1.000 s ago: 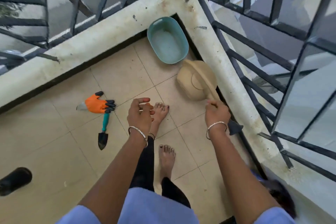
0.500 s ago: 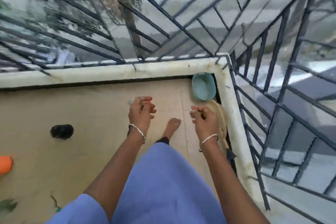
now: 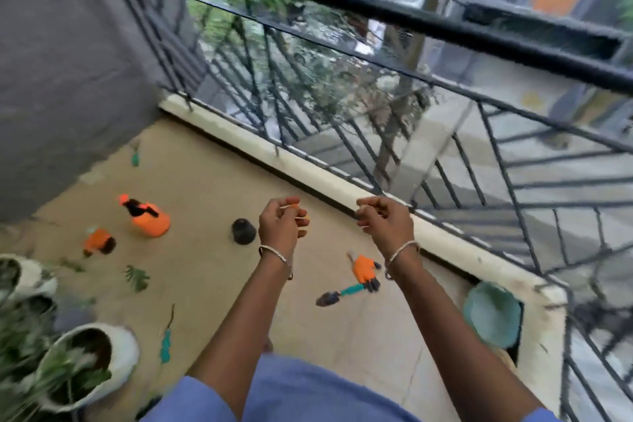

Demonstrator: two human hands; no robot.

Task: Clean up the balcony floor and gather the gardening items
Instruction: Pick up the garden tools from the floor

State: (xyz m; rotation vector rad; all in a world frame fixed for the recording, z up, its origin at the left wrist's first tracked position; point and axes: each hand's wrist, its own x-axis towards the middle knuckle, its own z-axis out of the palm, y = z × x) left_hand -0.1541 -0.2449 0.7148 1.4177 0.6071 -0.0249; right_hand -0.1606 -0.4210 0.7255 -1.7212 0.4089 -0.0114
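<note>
1. At the far left of the balcony floor [image 3: 212, 188] stand white planters [image 3: 126, 353] with green plants, badly blurred.
2. Just right of them lie loose leaves [image 3: 137, 277], an orange glove [image 3: 97, 241] and an orange spray bottle [image 3: 152, 221] with a black trigger head.
3. Nearer the camera lies a teal-handled tool [image 3: 166, 344]. It is too blurred to tell which kind.
4. A black pot [image 3: 244, 231] sits on the floor, showing just left of the left hand [image 3: 281, 221].
5. That hand is raised over the floor with its fingers curled toward the thumb. I cannot tell whether it is pinching something small.
6. The right hand [image 3: 385, 221] is level with it and a little apart. Its fingers are also curled, and I cannot tell whether it grips anything.
7. Between the two wrists, down on the floor, lie a second glove [image 3: 364, 267] and a trowel [image 3: 337, 294]. The glove's dark fingertips are at the trowel's teal handle, and neither hand touches them.
8. Right of the right forearm, a teal basin [image 3: 493, 315] sits in the corner against the pale ledge [image 3: 308, 176], under the black railing [image 3: 376, 7].
</note>
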